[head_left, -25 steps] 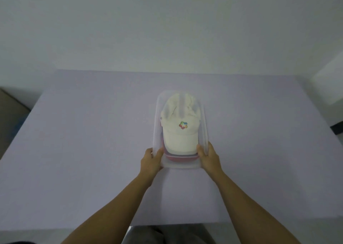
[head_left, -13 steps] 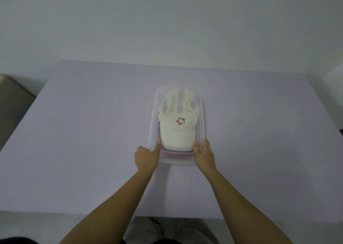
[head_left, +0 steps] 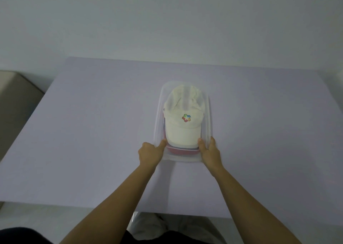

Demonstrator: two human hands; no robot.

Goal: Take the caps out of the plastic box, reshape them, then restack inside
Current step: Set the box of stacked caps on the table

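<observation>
Head view looks down on a clear plastic box (head_left: 209,117) standing near the middle of a pale lilac worktop (head_left: 92,132). A white cap (head_left: 182,132) with a coloured badge lies on top of the stack inside, brim toward the person, and the brim of a pink cap (head_left: 182,152) shows beneath it. How many more caps lie under these cannot be told.

The left hand (head_left: 150,153) and right hand (head_left: 210,152) sit at the box's two near corners. Each grip is narrow and closed on the box wall, thumb inside beside the white brim and fingers outside.

Nothing is out yet, so this looks like the very start: steadying the box before unloading. The next move likely calls for letting go of the wall and taking the white cap by its brim, lifting it straight up without dragging the pink one along.
</observation>
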